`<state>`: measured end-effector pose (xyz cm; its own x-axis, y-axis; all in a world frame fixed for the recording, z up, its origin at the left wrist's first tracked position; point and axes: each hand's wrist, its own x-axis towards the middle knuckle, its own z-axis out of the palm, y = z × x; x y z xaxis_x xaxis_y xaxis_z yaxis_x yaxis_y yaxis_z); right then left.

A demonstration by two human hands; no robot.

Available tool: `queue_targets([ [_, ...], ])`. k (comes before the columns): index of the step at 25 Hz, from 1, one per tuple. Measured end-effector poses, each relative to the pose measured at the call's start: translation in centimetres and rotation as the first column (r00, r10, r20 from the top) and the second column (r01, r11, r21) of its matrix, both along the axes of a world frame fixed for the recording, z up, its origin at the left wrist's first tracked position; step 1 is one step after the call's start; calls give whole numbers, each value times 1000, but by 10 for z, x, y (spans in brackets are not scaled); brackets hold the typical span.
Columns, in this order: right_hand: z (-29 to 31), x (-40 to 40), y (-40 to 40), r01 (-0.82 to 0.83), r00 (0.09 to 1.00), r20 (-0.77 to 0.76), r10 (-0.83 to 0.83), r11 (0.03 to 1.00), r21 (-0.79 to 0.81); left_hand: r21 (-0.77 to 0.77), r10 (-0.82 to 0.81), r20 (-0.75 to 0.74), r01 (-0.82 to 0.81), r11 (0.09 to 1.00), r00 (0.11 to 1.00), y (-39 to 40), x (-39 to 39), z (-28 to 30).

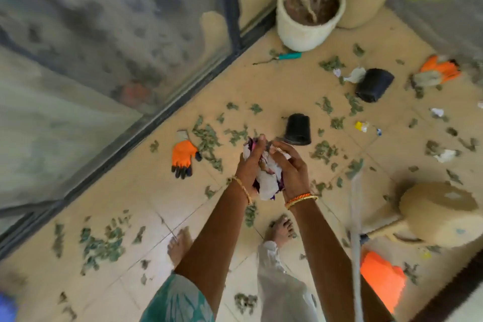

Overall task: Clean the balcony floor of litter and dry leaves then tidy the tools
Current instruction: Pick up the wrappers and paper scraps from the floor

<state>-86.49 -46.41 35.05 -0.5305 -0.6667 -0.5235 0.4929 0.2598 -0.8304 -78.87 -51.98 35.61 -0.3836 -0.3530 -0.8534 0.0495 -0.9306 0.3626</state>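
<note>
Both my hands, left [250, 165] and right [292, 170], clutch crumpled litter [267, 176].
Gathering step; next, bin it, then leaves [104, 243].

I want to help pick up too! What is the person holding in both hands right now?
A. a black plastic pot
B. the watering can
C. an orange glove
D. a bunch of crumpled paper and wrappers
D: the left hand and right hand are curled round a wad of crumpled litter, while the orange glove, black pot and watering can all lie on the floor.
</note>
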Motion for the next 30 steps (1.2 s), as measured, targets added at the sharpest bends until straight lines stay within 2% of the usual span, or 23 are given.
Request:
queue_targets([
  [4,0,73,-26,-276,961,-11,276,961,-1,-23,221,-33,-222,975,975,-3,85,8],
  [6,-4,127,-36,-389,921,-7,389,921,13,-101,330,-15,-330,939,944,-5,142,5],
  [9,-3,213,-47,-502,865,41,501,865,14,-162,492,60,-478,863,868,-2,232,5],
  [13,5,348,-51,-674,733,98,673,738,-29,-145,668,30,-658,739,744,15,370,9],
  [15,10,414,-52,-713,692,147,707,701,-9,-143,726,121,-712,687,677,25,433,0],
  [17,18,471,-50,-744,659,169,733,668,3,-133,710,332,-715,687,621,37,490,-33],
  [19,25,523,-46,-764,631,218,745,645,10,-148,726,404,-743,652,556,49,543,-61],
  [24,48,635,-34,-829,544,287,788,558,36,-207,795,484,-835,509,365,60,637,47],
  [27,51,699,-34,-883,459,250,853,468,25,-265,762,600,-837,479,246,73,692,50],
  [30,47,757,-35,-917,389,275,879,398,25,-318,806,573,-866,385,148,79,745,46],
])
